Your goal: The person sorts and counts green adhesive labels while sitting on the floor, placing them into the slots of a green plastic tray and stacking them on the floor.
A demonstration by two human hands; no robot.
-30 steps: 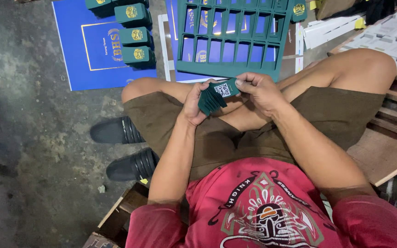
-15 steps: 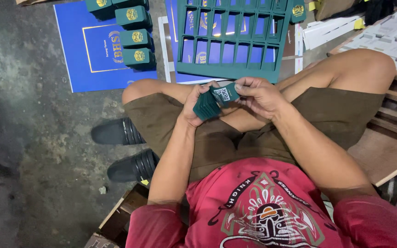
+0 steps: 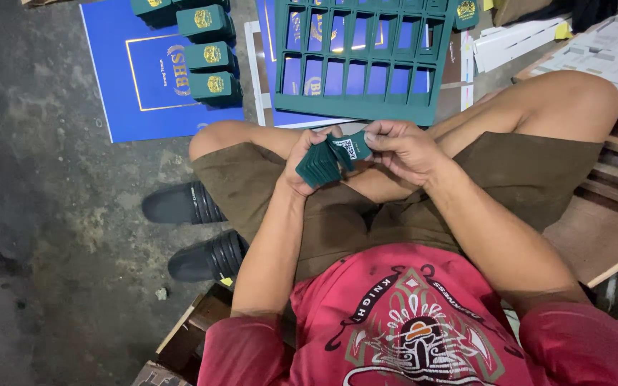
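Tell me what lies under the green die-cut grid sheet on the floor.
Through the cut-out windows of the green grid sheet, a blue printed sheet with gold lettering shows, on a white board. Whatever lies beneath the solid green strips is covered.

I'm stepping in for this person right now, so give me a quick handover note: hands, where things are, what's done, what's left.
Left hand: grips a fanned stack of small green cards over the lap.
Right hand: pinches the top card's end.
Ahead on the floor: a green cut-out grid sheet lying on blue sheets; a row of small green boxes with gold emblems on the blue sheet to the left.
Done: those boxes look finished.
Left: the cards in hand are apparently unfolded.
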